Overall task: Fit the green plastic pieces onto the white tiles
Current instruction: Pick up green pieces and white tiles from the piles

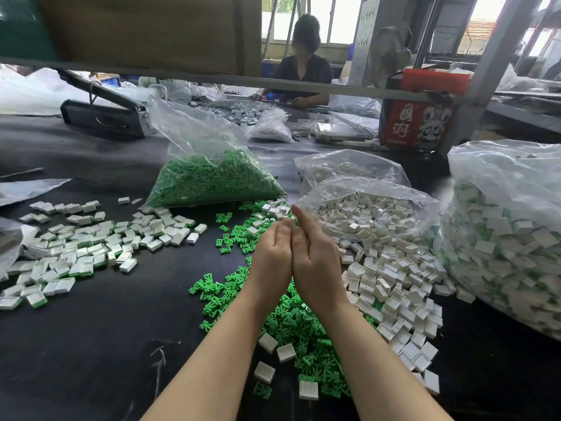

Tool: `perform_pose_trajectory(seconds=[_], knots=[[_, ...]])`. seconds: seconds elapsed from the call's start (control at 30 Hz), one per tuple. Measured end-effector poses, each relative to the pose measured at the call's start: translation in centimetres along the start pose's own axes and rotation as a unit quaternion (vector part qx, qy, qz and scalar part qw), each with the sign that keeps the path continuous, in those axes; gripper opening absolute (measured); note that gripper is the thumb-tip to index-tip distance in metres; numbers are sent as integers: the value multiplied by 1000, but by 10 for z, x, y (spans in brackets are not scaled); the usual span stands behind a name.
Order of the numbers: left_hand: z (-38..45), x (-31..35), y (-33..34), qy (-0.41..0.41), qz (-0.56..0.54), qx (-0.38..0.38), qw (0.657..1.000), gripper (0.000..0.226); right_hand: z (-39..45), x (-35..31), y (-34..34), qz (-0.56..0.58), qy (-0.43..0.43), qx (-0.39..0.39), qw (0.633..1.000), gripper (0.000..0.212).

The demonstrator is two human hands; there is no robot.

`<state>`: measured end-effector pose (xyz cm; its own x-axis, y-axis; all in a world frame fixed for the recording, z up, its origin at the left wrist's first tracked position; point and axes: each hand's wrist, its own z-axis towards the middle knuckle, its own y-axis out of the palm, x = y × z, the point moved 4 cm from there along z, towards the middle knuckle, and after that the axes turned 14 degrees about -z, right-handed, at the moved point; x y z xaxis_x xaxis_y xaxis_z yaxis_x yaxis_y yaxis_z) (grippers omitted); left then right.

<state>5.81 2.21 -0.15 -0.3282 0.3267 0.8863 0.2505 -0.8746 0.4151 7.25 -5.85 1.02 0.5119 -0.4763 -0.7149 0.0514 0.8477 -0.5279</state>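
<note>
The left hand (271,253) and right hand (314,256) are held together, heels touching, above the desk (91,344); a small white tile (288,219) is pinched at their fingertips. Loose green pieces (291,320) are scattered underneath.

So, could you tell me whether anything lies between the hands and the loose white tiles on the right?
Nothing visible does. The left hand and right hand are pressed together above the green pieces, and the loose white tiles lie uncovered just right of them on the black table.
</note>
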Motion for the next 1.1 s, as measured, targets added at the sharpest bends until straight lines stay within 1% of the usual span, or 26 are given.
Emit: perform_pose_trajectory(seconds=[0.1,0.27,0.4,0.53,0.63,0.7,0.77,0.83,0.97,1.1], knots=[[0,0,-1,1,2,-1,1000,24,-1,-1,4,67,29,-22,997,42],[1,4,-3,19,59,2,998,25,1,1,4,69,26,-42,996,37],[3,4,-8,1,98,-16,995,25,2,6,4,87,21,-52,995,34],[3,3,-13,-30,77,-34,996,26,3,10,5,60,2,-62,996,35],[3,4,-12,-31,44,-48,997,27,4,9,4,130,16,-68,989,36],[2,5,-9,-28,34,-68,997,27,5,9,2,153,35,-34,987,28],[-1,8,-7,-21,42,-79,996,30,6,11,-3,108,48,4,993,20],[-1,10,-8,-15,68,-80,994,34,8,13,-6,64,43,11,997,24],[-1,11,-10,-29,97,-91,991,34,13,13,-9,55,27,-27,998,26],[-4,12,-9,-51,96,-104,989,31,12,13,-12,-9,-7,-47,999,31]])
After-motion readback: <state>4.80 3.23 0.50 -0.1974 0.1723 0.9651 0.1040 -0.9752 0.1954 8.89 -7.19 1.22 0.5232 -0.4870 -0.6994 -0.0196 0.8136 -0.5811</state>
